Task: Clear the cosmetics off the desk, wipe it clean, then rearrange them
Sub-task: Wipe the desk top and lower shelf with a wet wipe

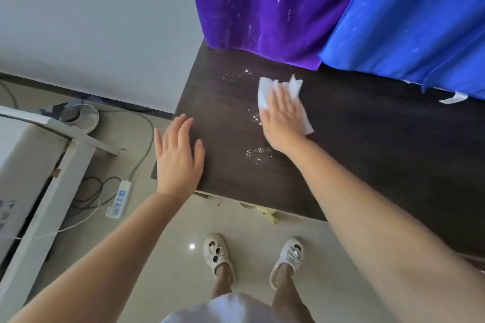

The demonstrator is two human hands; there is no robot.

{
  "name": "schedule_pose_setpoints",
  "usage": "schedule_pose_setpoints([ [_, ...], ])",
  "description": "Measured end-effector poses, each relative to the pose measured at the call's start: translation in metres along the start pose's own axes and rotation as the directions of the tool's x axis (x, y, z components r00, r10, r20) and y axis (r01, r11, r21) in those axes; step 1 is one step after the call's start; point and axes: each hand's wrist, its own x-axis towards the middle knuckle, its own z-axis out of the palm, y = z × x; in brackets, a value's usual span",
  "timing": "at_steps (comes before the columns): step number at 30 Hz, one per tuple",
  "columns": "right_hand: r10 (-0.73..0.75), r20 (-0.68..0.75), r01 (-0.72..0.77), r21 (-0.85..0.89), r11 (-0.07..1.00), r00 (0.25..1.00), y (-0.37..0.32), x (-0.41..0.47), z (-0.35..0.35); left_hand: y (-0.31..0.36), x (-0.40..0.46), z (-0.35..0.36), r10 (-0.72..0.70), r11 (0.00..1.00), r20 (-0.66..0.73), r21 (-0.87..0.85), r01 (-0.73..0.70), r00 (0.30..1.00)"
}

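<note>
The right hand (282, 118) presses a white tissue (265, 92) flat on the dark worktop (367, 139), fingers straight. The left hand (178, 155) rests at its edge, fingers spread.

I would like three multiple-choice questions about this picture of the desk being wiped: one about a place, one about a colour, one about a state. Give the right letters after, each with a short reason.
1. Where does the left hand rest?
A. on the desk's left end
B. on the floor
C. on the blue cloth

2. What colour is the cloth hanging behind the desk's left part?
A. green
B. purple
C. red

3. How is the right hand?
A. curled in a fist, empty
B. flat, pressing a white tissue on the desk
C. lifting a bottle

Answers: 1 A, its palm lies at the dark top's left edge. 2 B, purple fabric hangs there. 3 B, straight fingers cover the tissue.
</note>
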Motion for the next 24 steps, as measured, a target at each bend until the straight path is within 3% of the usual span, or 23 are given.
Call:
schedule_pose_setpoints([
  [3,-0.398,0.157,0.401,0.015,0.916,0.904,-0.05,-0.015,0.003,-0.012,0.007,0.0,-0.091,0.996,0.033,0.013,0.09,0.995],
  [5,-0.436,0.183,0.437,0.034,0.899,0.881,-0.022,-0.019,-0.003,-0.011,0.006,0.003,-0.088,0.996,0.058,0.036,0.086,0.994],
  [7,-0.24,0.187,0.242,0.014,0.97,0.953,0.031,-0.028,-0.009,-0.01,0.004,0.005,-0.067,0.997,0.065,0.043,0.064,0.996],
  [9,0.07,0.125,-0.06,-0.077,0.995,0.99,0.092,-0.05,-0.014,-0.011,0.005,0.004,-0.058,0.998,0.059,0.034,0.056,0.997],
  [12,0.435,0.002,-0.434,-0.072,0.898,0.9,0.131,-0.09,-0.014,-0.011,0.006,0.005,-0.048,0.999,0.061,0.023,0.047,0.997],
  [14,0.48,-0.057,-0.482,-0.053,0.874,0.876,0.095,-0.1,-0.005,-0.011,0.005,0.005,-0.045,0.999,0.066,0.012,0.044,0.997],
  [16,0.348,-0.048,-0.349,-0.018,0.937,0.936,0.026,-0.098,0.008,-0.011,0.006,0.004,-0.061,0.998,0.074,-0.006,0.062,0.995],
  [18,0.103,-0.014,-0.102,0.037,0.994,0.995,-0.045,-0.095,0.028,-0.011,0.005,0.002,-0.089,0.995,0.072,-0.046,0.092,0.993],
  [20,-0.146,0.024,0.146,0.012,0.989,0.989,-0.103,-0.096,0.032,-0.01,0.005,0.0,-0.134,0.982,0.058,-0.127,0.14,0.989],
  [22,-0.378,0.091,0.384,-0.066,0.921,0.921,-0.109,-0.097,0.027,-0.01,0.004,-0.002,-0.168,0.963,0.063,-0.202,0.178,0.984],
  [24,-0.389,0.11,0.389,0.018,0.921,0.915,-0.074,-0.091,0.016,-0.01,0.003,-0.003,-0.173,0.957,0.052,-0.228,0.18,0.984],
])
